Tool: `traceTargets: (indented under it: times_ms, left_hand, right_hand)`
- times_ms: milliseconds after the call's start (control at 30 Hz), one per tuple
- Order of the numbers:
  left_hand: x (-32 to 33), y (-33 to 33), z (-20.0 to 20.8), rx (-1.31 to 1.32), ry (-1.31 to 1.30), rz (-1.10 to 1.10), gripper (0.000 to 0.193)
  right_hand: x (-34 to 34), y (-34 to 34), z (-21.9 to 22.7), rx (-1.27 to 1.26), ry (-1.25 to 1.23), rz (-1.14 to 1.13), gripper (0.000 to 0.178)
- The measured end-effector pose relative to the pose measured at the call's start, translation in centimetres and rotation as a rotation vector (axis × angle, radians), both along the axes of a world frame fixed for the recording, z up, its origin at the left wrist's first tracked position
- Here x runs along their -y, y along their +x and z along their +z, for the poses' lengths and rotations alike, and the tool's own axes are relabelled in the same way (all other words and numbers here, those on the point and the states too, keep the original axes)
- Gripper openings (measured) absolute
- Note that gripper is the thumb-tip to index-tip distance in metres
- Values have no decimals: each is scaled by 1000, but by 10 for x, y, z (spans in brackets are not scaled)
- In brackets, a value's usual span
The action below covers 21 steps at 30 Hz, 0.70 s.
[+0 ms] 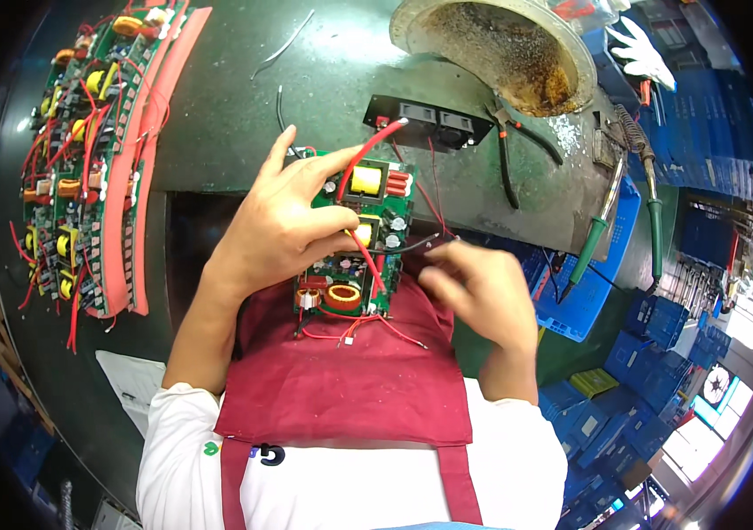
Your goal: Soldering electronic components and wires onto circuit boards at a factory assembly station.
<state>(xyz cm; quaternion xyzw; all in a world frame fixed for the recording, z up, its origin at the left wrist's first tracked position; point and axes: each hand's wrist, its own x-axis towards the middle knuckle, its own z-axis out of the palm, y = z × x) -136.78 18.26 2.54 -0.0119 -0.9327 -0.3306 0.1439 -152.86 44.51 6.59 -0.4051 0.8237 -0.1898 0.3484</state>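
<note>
and the left hand is spread over the green circuit board, fingers by a thick red wire, though whether they pinch it i can't tell! the board sits right before the dark red apron, at the bench's near edge, while the right hand, blurred and curled, is close beside a black wire, its grip unclear.

Your L forearm angles up & R; L hand is back-up w/ fingers spread, one pointing fwd, others to R. Your R forearm is foreshortened; R hand is blurred, fingers bent, pointing L, grip unclear.
</note>
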Motion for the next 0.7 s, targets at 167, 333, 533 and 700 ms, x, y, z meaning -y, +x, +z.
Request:
traceTargets:
  times_ms: [167,333,533,700]
  left_hand:
    - [9,7,-18,-40,370,62,14]
    - [9,2,-22,-154,444,117,8]
    - [5,0,-24,-147,478,336,14]
    - [12,-29,0,-37,205,249,21]
  right_hand:
    - [62,1,9,-438,-706,-32,38]
    - [114,1,2,-822,-612,229,42]
    - [97,11,13,-812,-471,263,12]
    - [58,44,7,-556,-452,338,19]
